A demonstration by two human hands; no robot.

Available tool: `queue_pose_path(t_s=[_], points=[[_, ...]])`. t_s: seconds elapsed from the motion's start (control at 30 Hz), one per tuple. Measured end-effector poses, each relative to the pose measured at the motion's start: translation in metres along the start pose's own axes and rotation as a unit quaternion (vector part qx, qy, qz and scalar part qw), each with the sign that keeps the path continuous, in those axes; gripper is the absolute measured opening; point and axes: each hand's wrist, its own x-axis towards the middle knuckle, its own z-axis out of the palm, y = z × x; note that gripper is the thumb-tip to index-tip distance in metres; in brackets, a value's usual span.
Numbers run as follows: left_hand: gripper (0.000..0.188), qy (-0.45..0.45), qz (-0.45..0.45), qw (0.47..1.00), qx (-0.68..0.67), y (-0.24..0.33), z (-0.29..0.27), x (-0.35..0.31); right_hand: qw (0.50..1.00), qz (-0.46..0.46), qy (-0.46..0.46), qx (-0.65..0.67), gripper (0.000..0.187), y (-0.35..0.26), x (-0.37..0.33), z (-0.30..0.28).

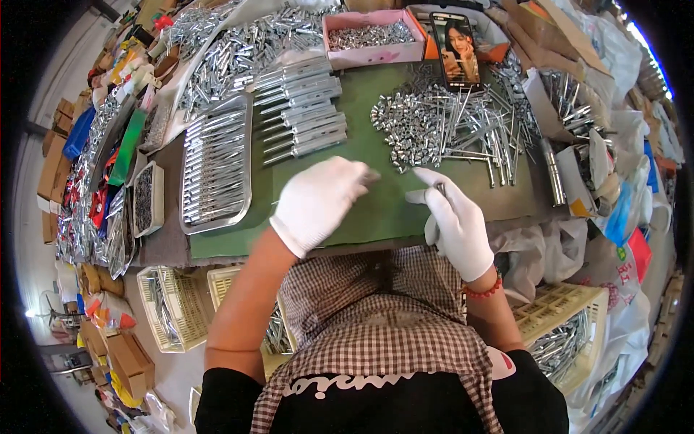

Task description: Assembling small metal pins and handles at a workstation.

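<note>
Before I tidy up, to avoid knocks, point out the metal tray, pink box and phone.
Metal tray [248, 152], head view: its right rim.
Pink box [377, 56], head view: its front wall.
Phone [457, 55], head view: its screen.

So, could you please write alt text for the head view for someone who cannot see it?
White-gloved left hand and right hand are apart over a green mat; anything held is unclear. At left are a metal tray of slim rods and larger metal pieces; at right, small silver parts, long rods and a lit phone.
</note>
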Motion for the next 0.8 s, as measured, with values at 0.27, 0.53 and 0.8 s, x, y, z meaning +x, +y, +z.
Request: queue_pose_path(t_s=[0.27, 0.53, 0.8], points=[[0.036, -0.001, 0.042, 0.998, 0.036, 0.030, -0.003, -0.010, 0.998, 0.012, -0.063, 0.021, 0.032, 0.002, 0.008, -0.002], [0.034, 0.037, -0.004, 0.999, -0.036, 0.032, 0.013, -0.022, 0.991, -0.030, -0.027, -0.124, 0.015, 0.014, 0.006, -0.001], [0.029, 0.078, -0.012, 0.995, -0.059, 0.033, 0.022, -0.021, 0.986, -0.117, -0.006, -0.119, 0.012, 0.022, 0.007, 0.001]])
